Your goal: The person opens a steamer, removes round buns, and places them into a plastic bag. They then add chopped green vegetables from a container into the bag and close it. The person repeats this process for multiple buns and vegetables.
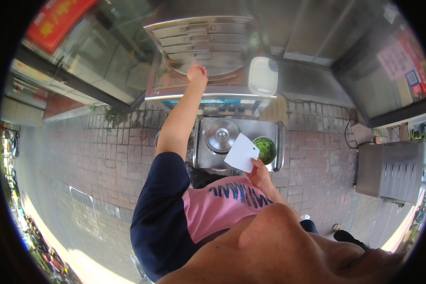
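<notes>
My left hand (197, 73) reaches out to the low front of a stainless-steel drawer steamer (230, 62). Its fingers are curled, but whether they grip a handle there is hidden. Close to my body, my right hand (260, 172) pinches one corner of a flat white plastic scraper (242, 153) that has a small hole. The scraper is above a steel cart top (213, 161), between a round metal lidded pot (222, 135) and a bowl of chopped greens (265, 149).
A white rectangular tub (263, 76) stands at the steamer's right front corner. Control knobs (230, 108) line the front below it. Glass doors (106, 67) flank the left side. On the right, a metal cabinet (388, 170) stands on the brick paving (316, 156), with a black cable (348, 135) nearby.
</notes>
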### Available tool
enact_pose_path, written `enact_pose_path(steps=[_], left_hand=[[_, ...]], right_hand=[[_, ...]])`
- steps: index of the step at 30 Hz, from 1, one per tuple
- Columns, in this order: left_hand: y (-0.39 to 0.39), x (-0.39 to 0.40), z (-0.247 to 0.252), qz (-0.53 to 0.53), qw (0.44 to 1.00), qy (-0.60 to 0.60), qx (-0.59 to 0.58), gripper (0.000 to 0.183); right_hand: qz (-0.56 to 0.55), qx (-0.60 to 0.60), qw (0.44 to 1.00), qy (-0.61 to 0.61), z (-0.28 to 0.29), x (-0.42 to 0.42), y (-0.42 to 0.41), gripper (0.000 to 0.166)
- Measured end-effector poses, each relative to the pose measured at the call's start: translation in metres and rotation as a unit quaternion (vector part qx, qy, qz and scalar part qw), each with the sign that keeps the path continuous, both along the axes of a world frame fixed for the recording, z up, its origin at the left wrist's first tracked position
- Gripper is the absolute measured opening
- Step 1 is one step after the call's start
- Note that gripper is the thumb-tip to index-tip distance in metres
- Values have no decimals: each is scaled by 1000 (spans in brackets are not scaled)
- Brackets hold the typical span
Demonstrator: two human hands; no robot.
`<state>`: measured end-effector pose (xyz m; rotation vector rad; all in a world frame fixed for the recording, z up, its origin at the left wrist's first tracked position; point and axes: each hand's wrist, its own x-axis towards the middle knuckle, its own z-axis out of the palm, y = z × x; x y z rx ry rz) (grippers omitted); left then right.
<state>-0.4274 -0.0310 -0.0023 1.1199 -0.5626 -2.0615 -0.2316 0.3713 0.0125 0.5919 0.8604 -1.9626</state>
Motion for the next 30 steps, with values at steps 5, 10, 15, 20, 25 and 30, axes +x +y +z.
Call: enact_pose_path(steps=[5, 10, 15, 20, 25, 30], left_hand=[[33, 12, 22, -56, 992, -8, 114, 27], [40, -6, 71, -35, 995, -71, -66, 39], [23, -34, 104, -47, 973, -145, -176, 44], [32, -28, 102, 12, 981, -142, -132, 56], [58, 20, 82, 39, 982, -83, -166, 57], [74, 47, 84, -20, 986, 16, -163, 42]], right_hand=[[-27, 14, 1000, -2, -2, -3, 1, 11], [-6, 8, 1000, -8, -3, -2, 1, 12], [2, 15, 1000, -1, -4, -1, 3, 12], [-5, 4, 1000, -2, -9, 1, 5, 14], [-5, 7, 1000, -4, -5, -1, 2, 13], [23, 6, 1000, -4, -7, -1, -3, 7]])
